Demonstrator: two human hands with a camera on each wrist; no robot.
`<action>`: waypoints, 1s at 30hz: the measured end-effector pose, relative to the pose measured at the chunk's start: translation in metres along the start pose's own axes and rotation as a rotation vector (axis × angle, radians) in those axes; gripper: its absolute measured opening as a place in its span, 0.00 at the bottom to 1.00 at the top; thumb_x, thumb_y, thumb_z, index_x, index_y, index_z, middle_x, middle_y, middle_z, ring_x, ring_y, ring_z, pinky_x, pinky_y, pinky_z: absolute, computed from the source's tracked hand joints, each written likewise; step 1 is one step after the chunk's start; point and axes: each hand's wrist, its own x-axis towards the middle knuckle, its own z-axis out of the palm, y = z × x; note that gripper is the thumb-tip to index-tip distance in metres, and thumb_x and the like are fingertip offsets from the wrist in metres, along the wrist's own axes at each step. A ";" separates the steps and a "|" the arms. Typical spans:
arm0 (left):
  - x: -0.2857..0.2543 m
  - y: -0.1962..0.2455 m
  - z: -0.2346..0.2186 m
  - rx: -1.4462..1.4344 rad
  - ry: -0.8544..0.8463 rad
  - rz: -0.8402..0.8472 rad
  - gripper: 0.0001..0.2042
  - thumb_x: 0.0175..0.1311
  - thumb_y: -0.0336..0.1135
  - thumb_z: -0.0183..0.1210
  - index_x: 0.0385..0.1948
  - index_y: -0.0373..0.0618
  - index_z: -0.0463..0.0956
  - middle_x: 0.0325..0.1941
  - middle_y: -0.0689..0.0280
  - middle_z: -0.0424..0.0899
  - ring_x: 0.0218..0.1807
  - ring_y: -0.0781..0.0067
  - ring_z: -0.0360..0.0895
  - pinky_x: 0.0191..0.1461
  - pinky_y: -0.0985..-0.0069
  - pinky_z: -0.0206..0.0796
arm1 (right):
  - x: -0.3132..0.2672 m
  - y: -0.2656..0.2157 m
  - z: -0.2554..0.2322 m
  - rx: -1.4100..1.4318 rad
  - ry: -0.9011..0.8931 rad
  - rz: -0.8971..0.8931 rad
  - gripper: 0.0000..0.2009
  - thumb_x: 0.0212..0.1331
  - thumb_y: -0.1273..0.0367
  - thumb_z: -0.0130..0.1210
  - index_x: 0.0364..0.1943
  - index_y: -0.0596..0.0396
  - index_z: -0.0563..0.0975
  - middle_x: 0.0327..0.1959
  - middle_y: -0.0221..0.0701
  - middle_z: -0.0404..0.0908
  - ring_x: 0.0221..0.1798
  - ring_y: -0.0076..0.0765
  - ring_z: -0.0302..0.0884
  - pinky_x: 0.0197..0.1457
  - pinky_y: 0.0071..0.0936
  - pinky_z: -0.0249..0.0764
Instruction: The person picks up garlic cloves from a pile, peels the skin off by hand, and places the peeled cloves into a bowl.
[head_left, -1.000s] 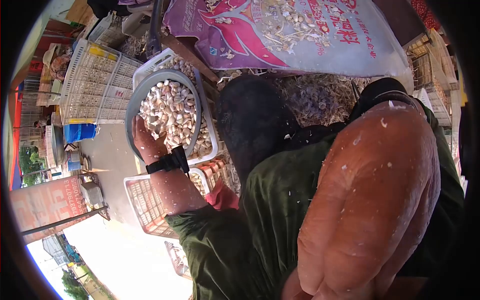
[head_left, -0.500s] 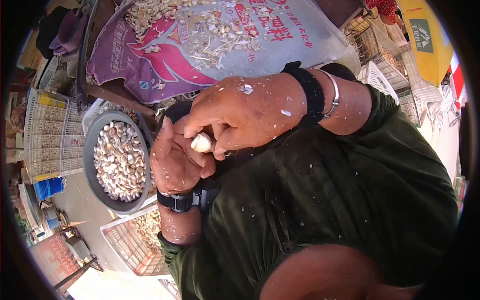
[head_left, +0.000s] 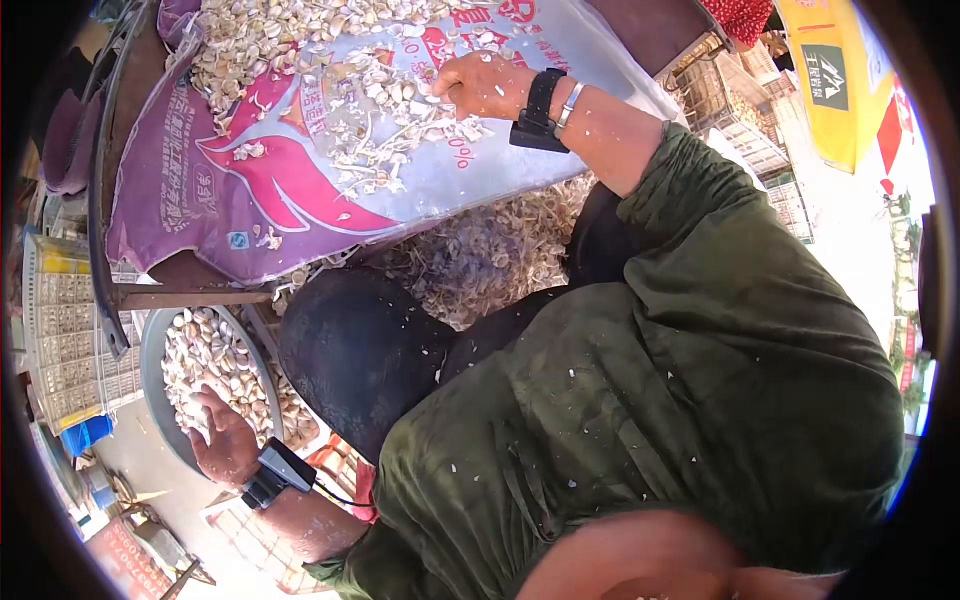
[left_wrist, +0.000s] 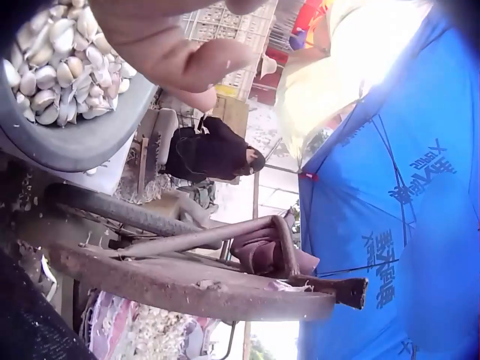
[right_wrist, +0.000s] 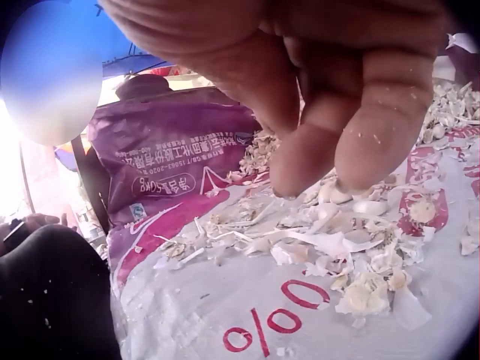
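Observation:
My left hand (head_left: 228, 448) hangs with fingers spread at the rim of a grey basin (head_left: 158, 400) full of garlic cloves (head_left: 205, 360); the left wrist view has part of this hand (left_wrist: 184, 56) beside the same cloves (left_wrist: 60, 71). Its palm holds nothing visible. Over the sack-covered table, my right hand (head_left: 485, 85) reaches down to loose garlic cloves and papery skins (head_left: 375, 120). In the right wrist view its fingertips (right_wrist: 367, 154) point downward, loosely bent, right at a few cloves (right_wrist: 367, 208); no clove shows between them.
A purple and white printed sack (head_left: 200, 200) covers the table, with a heap of garlic (head_left: 240, 60) toward its far left. Garlic skins (head_left: 490, 245) lie below the table edge, between the knees. Plastic crates (head_left: 65, 320) stand at the left. Another person (left_wrist: 214, 150) sits beyond.
Both hands were together around a garlic bulb or clove half a second ago. They have parted: the left has moved to the basin, the right out over the sack.

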 end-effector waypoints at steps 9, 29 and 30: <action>-0.039 -0.140 0.123 0.632 -0.470 -0.315 0.17 0.71 0.40 0.45 0.50 0.34 0.71 0.42 0.55 0.80 0.35 0.70 0.74 0.24 0.80 0.62 | 0.064 0.026 0.028 -0.512 -0.100 0.014 0.10 0.61 0.68 0.51 0.42 0.53 0.81 0.38 0.40 0.84 0.43 0.46 0.82 0.47 0.39 0.76; 0.006 -0.329 0.147 1.038 -0.587 -0.542 0.13 0.64 0.30 0.51 0.47 0.31 0.68 0.36 0.57 0.80 0.26 0.77 0.74 0.19 0.84 0.58 | -0.064 -0.054 0.015 0.380 -0.008 -0.077 0.08 0.57 0.69 0.64 0.35 0.60 0.81 0.31 0.35 0.84 0.32 0.28 0.83 0.36 0.27 0.77; 0.006 -0.327 0.142 0.999 -0.599 -0.595 0.13 0.64 0.29 0.51 0.47 0.31 0.68 0.36 0.57 0.80 0.25 0.77 0.73 0.19 0.84 0.58 | -0.069 -0.055 0.013 0.520 -0.080 -0.032 0.07 0.56 0.70 0.64 0.35 0.59 0.81 0.31 0.34 0.84 0.32 0.27 0.83 0.35 0.27 0.77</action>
